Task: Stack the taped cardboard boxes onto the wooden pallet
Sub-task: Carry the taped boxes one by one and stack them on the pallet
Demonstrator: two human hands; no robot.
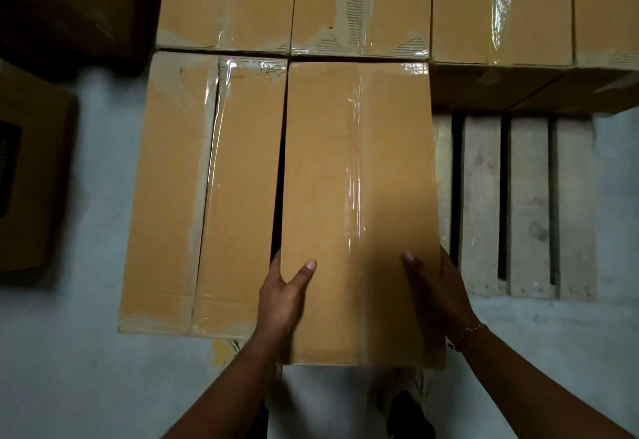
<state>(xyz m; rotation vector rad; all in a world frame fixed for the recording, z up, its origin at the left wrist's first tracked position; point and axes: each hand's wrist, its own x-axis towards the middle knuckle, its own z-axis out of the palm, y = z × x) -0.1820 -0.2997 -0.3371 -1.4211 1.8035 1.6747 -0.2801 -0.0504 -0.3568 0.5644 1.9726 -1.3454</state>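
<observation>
Here, bare slats of the wooden pallet [525, 203] lie open just right of the right hand [439, 290]. Left of the left hand [283, 297], a narrow dark gap separates the held box [356, 196] from the neighbouring box [207, 196]. The held box is long, tan and clear-taped, stretching away towards the back row [359, 6]. Both hands clamp its near end, thumbs on top.

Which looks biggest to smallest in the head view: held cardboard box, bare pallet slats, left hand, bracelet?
1. held cardboard box
2. bare pallet slats
3. left hand
4. bracelet
The box is nearer the camera than the slats, so that gap is unsure.
</observation>
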